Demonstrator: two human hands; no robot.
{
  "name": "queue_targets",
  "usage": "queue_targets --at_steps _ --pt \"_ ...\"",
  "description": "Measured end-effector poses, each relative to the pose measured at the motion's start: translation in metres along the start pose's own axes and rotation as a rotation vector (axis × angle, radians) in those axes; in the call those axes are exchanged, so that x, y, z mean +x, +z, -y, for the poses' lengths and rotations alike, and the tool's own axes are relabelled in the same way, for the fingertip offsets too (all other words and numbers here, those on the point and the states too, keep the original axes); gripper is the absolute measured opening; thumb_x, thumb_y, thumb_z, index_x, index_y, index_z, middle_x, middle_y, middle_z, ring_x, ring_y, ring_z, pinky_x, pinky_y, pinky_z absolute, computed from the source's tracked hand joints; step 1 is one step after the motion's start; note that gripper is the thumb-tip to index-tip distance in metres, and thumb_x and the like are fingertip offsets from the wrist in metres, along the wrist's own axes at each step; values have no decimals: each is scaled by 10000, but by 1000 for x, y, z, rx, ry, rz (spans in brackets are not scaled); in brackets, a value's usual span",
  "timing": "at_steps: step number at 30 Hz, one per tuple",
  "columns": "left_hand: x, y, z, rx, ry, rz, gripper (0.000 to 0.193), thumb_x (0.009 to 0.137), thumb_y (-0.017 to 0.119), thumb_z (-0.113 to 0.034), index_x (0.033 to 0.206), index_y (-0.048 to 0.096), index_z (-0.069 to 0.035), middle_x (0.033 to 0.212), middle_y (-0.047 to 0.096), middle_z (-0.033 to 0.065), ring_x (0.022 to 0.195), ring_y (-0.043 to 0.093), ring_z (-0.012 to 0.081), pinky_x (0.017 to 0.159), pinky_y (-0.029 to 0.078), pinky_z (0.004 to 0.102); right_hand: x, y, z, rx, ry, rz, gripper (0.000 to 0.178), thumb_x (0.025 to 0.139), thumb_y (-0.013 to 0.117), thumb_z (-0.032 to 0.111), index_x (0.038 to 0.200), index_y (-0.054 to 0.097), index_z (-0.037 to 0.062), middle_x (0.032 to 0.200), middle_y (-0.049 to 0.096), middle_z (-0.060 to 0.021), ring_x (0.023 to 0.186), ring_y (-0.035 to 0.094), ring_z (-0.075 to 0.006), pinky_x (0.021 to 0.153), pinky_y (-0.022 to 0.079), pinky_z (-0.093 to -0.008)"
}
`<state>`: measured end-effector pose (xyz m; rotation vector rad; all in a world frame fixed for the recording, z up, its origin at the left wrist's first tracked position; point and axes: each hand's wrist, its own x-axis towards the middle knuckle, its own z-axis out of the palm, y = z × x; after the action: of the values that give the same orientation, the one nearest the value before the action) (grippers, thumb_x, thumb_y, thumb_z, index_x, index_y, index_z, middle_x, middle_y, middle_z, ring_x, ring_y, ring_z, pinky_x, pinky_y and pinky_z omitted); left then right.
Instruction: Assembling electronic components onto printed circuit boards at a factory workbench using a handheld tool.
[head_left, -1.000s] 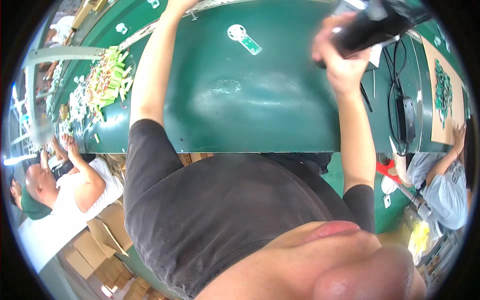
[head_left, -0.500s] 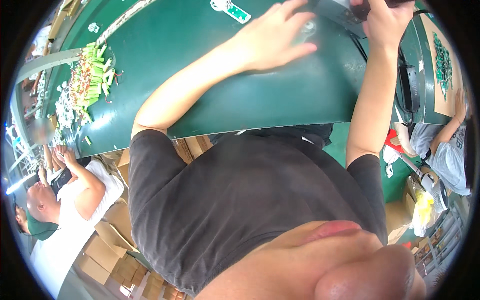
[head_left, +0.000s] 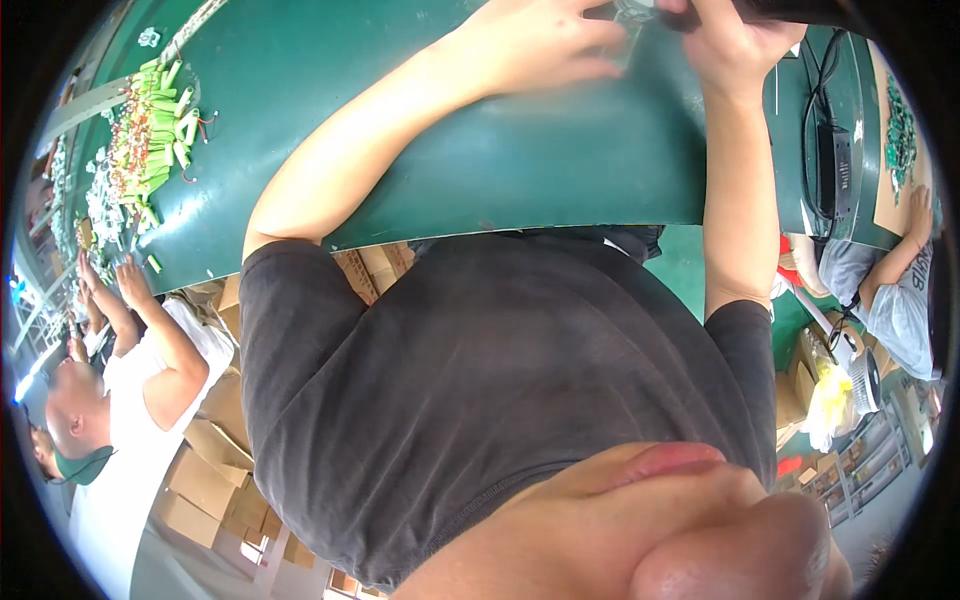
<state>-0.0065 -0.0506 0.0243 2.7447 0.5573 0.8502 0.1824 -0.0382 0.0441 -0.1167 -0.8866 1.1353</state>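
Note:
My left hand (head_left: 545, 45) reaches in over the green table at the top of the view. Its fingers are spread and slightly smeared by motion, with nothing visibly gripped. Just beyond its fingertips is a small clear piece (head_left: 634, 12), cut by the top edge. My right hand (head_left: 735, 50) is to the right of that piece with its fingers curled. A dark object (head_left: 800, 10) shows beside its knuckles, mostly out of view. What exactly the right fingers hold is hidden.
Green battery cells with wires (head_left: 150, 140) lie heaped at the left, beside small clear parts (head_left: 103, 200). At the right are a black power adapter (head_left: 835, 170) with cables and a board of green circuit boards (head_left: 899, 130). Co-workers sit at both sides.
The view has shifted, and both hands sit higher in it. The clear piece is now between my hands instead of under the left fingers. A green-and-white piece has left the view.

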Motion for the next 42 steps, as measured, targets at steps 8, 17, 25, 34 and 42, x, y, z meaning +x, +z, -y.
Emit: queue_targets --at_steps 8,17,25,34,42 --pt "1 -1 -2 -46 -32 -9 248 809 786 -260 921 715 -51 1360 546 228 1254 513 399 1050 455 482 -2 -10 -1 -563 -45 193 741 809 544 -166 1478 325 66 1007 543 -117 594 570 -132 546 496 -259" --pt "3 0 2 -88 15 -44 246 801 796 -225 920 690 -38 1267 565 216 1240 527 403 1027 471 482 -4 -3 -6 -543 -6 200 731 799 580 -138 1459 331 58 972 542 -96 608 560 -109 533 472 -236" --pt "2 -1 1 -138 -16 -22 229 814 788 -227 922 689 -50 1165 569 191 1152 542 395 980 474 478 2 3 -8 -623 200 225 707 798 596 -107 1452 366 31 944 551 -79 655 552 -92 538 454 -213" --pt "18 -6 -14 91 -97 -17 307 797 791 -269 982 662 -61 1245 541 214 1152 512 402 1006 433 504 -11 -13 -2 -605 -11 118 701 821 640 -110 1448 365 40 971 546 -77 700 571 -128 611 485 -246" --pt "30 -92 174 304 -242 7 466 802 816 -312 1165 621 -94 1172 610 171 1111 558 394 978 460 470 -9 15 -5 -627 98 -64 641 793 597 -148 1379 400 22 936 555 -56 591 562 -117 503 474 -253"
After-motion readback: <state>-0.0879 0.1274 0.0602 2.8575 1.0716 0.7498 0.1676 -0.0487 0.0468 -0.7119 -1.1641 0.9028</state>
